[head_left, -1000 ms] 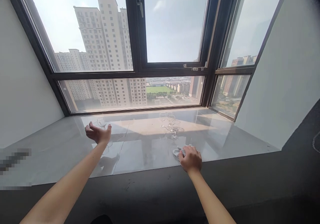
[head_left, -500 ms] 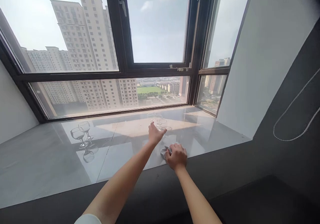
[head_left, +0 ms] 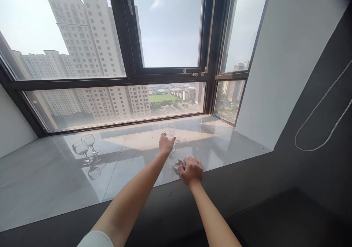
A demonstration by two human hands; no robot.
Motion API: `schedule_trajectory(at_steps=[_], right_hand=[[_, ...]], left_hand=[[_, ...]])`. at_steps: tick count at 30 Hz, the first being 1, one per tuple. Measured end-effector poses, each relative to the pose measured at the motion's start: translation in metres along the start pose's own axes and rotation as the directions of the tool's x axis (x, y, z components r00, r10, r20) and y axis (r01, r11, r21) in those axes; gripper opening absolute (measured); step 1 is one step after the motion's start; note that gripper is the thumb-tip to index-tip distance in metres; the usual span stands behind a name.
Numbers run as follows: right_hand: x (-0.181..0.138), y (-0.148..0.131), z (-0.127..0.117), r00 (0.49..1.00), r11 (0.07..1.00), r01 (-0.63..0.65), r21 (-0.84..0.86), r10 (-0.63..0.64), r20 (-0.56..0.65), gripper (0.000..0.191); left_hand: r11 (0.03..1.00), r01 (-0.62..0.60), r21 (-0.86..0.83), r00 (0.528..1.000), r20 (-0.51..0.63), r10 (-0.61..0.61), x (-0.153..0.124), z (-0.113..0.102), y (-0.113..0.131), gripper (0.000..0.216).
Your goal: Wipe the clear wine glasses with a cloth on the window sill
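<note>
Daylight fills the upper half of the head view through a dark-framed window (head_left: 165,81), with tall buildings (head_left: 95,30) at upper left and a green field near the centre. Below it a glossy grey sill (head_left: 132,177) runs across the frame, patched with sunlight and reflections.

Near the middle of the frame, the left hand (head_left: 166,143) reaches over the sill, its thumb and fingers spread apart around the near side of a small group of clear glasses (head_left: 171,130). Their bowls show just beyond and above the fingers; the hand covers lower parts, and whether it touches or grips one cannot be told. How many stand there is also hard to make out, since the clear bowls fade into the bright sill.

Just right of centre and lower down, the right hand (head_left: 191,170) is closed over a pale cloth (head_left: 177,167) at the sill's front edge. Only the cloth's left and upper folds show; the rest is under the palm and fingers.

At left, well apart from both hands, two stemmed glasses (head_left: 80,149) stand upright, the nearer partly overlapping the farther. A looped cord (head_left: 313,150) hangs at far right, cut off by the frame's edge.
</note>
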State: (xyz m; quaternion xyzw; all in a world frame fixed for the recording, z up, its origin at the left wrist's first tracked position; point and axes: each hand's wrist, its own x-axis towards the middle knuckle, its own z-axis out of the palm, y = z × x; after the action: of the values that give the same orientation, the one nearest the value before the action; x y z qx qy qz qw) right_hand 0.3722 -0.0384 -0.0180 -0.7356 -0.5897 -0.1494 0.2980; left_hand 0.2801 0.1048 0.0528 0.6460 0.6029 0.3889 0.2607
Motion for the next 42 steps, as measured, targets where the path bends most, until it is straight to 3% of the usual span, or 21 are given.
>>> schedule_trajectory(at_steps=[4, 8, 14, 16, 19, 23, 30, 39, 42], right_hand=[[-0.001, 0.001, -0.001, 1.000, 1.000, 0.012, -0.001, -0.012, 0.019, 0.016], [-0.003, 0.002, 0.001, 0.999, 0.999, 0.037, 0.003, -0.037, -0.010, 0.020], [-0.004, 0.001, 0.004, 0.999, 0.999, 0.035, -0.029, -0.035, -0.032, 0.020], [-0.004, 0.001, 0.005, 0.999, 0.999, 0.039, -0.031, -0.040, -0.027, 0.020], [-0.003, 0.003, 0.005, 0.999, 0.998, 0.045, -0.038, -0.045, -0.016, 0.021], [-0.003, 0.002, 0.006, 1.000, 0.998, 0.028, -0.062, -0.029, -0.012, 0.020], [-0.003, 0.002, 0.006, 0.999, 0.998, 0.036, -0.059, -0.036, -0.005, 0.020], [-0.003, 0.002, 0.006, 0.999, 0.998, 0.032, -0.049, -0.032, 0.006, 0.021], [-0.003, 0.002, 0.006, 1.000, 0.998, 0.031, -0.050, -0.030, 0.002, 0.020]], left_hand=[[1.000, 0.024, 0.005, 0.992, -0.121, -0.023, -0.003, -0.049, -0.026, 0.055], [0.991, 0.133, 0.023, 0.949, -0.291, -0.121, -0.003, -0.123, -0.064, 0.056], [0.929, 0.367, 0.036, 0.759, -0.589, -0.277, -0.001, -0.236, -0.129, 0.062], [0.904, 0.425, 0.043, 0.694, -0.657, -0.295, -0.002, -0.265, -0.148, 0.066], [0.882, 0.471, 0.025, 0.635, -0.703, -0.319, -0.003, -0.295, -0.171, 0.071], [0.877, 0.479, 0.018, 0.609, -0.726, -0.318, -0.005, -0.315, -0.196, 0.077], [0.858, 0.513, -0.029, 0.564, -0.742, -0.362, -0.003, -0.326, -0.221, 0.072], [0.866, 0.499, 0.001, 0.614, -0.706, -0.353, 0.001, -0.330, -0.225, 0.074], [0.866, 0.498, -0.037, 0.606, -0.699, -0.379, 0.002, -0.329, -0.228, 0.083]])
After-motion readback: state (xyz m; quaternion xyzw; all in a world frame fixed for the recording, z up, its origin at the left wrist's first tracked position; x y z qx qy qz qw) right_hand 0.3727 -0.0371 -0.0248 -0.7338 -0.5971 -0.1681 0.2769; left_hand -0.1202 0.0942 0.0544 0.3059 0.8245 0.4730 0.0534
